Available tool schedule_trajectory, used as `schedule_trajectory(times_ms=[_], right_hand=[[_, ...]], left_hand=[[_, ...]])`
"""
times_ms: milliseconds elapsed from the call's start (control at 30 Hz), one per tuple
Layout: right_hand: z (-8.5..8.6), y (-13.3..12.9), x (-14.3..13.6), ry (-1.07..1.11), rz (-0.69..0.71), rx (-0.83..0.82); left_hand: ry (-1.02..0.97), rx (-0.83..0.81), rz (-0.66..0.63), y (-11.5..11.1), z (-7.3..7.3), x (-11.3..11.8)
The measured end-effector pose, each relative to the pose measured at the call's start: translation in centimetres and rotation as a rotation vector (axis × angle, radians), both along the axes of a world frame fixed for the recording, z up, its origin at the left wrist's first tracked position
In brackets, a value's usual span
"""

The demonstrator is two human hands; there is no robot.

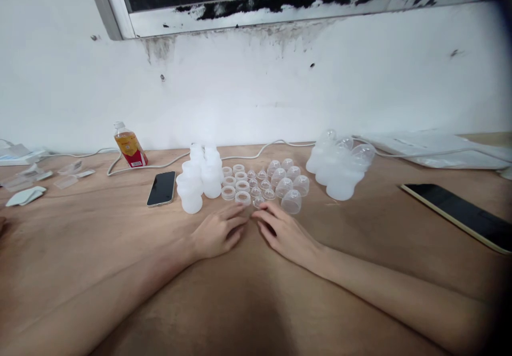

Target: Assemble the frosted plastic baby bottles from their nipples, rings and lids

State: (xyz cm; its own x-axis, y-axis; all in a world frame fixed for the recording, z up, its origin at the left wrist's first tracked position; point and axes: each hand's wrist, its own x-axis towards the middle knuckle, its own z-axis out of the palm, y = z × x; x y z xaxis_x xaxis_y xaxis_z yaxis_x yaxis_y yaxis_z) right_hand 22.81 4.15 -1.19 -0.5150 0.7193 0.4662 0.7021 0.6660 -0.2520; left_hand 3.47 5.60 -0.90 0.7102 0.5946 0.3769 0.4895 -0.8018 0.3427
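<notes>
My left hand (220,230) rests on the wooden table with its fingers apart and nothing in them, nearest the white rings (228,192). Facing it, my right hand (284,233) lies with fingers spread and bare, its fingertips beside the small clear nipple-shaped pieces (264,184). The two hands do not touch. Several clear domed caps (292,201) stand in rows right of the small pieces. Frosted white bottles (192,198) are grouped left of the rings. Another cluster of frosted containers (340,185), some with clear domes on them, stands at the right.
A phone (161,189) lies left of the bottles, with a drink bottle (131,145) behind it. Another phone (460,214) is at the right, near a plastic bag (440,148). A white cable (276,142) runs along the wall. Clear packaging (68,174) lies far left, above a person's fingertips (2,224).
</notes>
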Motion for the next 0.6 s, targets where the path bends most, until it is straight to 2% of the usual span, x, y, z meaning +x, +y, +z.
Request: schedule_trajectory(times_ms=[67, 167, 300, 433, 600], right_hand=[[-0.1, 0.4, 0.0, 0.081, -0.045, 0.011], [-0.4, 0.8, 0.2, 0.122, -0.09, 0.027], [-0.8, 1.2, 0.4, 0.088, -0.077, 0.006], [-1.0, 2.2, 0.5, 0.13, -0.072, -0.024], [-1.0, 3.5, 0.4, 0.155, -0.102, -0.059]], left_hand=[[-0.051, 0.017, 0.054, 0.2, 0.0, 0.1], [-0.054, -0.02, 0.054, 0.4, 0.1, 0.2], [0.033, 0.028, 0.092, 0.3, 0.4, 0.4], [0.0, 0.089, 0.168, 0.2, 0.4, 0.5], [-0.084, -0.064, 0.182, 0.7, 0.0, 0.5]])
